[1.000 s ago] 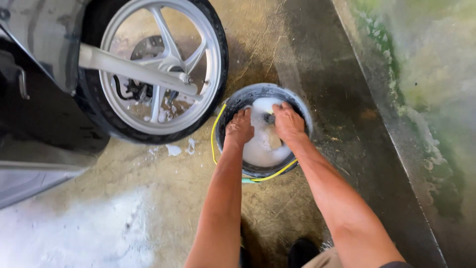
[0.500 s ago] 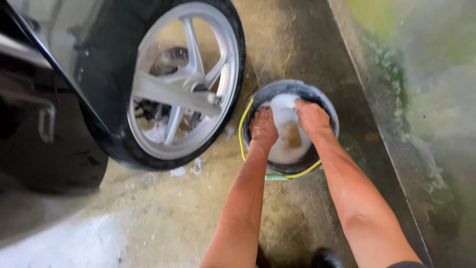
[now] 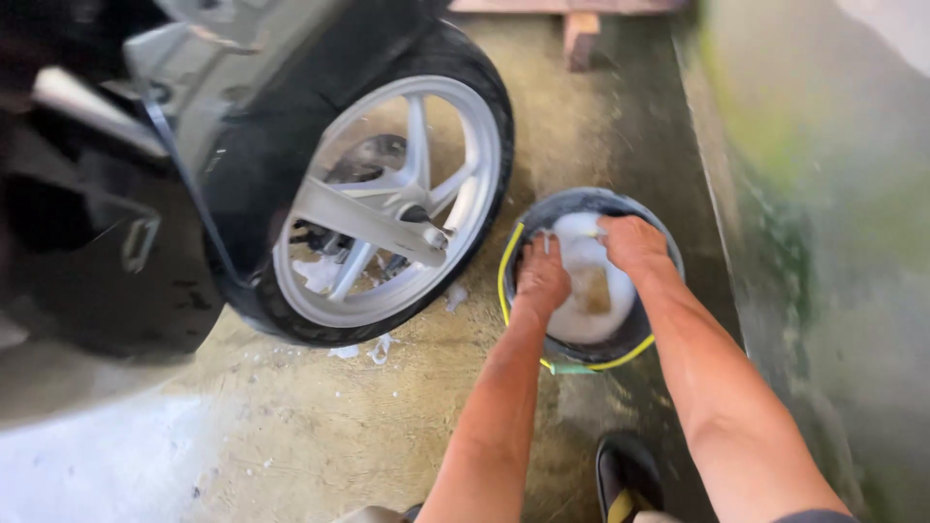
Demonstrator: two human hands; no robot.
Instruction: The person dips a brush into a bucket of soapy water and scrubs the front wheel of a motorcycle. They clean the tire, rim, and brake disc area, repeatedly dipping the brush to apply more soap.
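Both my hands are down in a dark round bucket [image 3: 542, 209] with a yellow wire handle, filled with white soapy foam. My left hand [image 3: 542, 278] rests at the bucket's left side, fingers in the suds. At the far right side my right hand [image 3: 632, 242] dips into the foam. Between the hands a tan sponge-like pad [image 3: 591, 288] lies in the foam; I cannot tell whether either hand grips it. Left of the bucket stands a motorcycle wheel [image 3: 387, 208] with a silver spoked rim and black tyre.
The motorcycle's dark body [image 3: 97, 223] fills the left. Wet concrete floor with flecks of foam [image 3: 378, 349] lies under the wheel. A mossy wall [image 3: 823, 242] runs along the right. My black shoe [image 3: 628, 475] is just behind the bucket. A wooden pallet leg [image 3: 581, 39] stands at the top.
The view has swung, so the bucket and wheel sit further right in the frame. Both hands stay in the foam; the tan pad has come into view between them.
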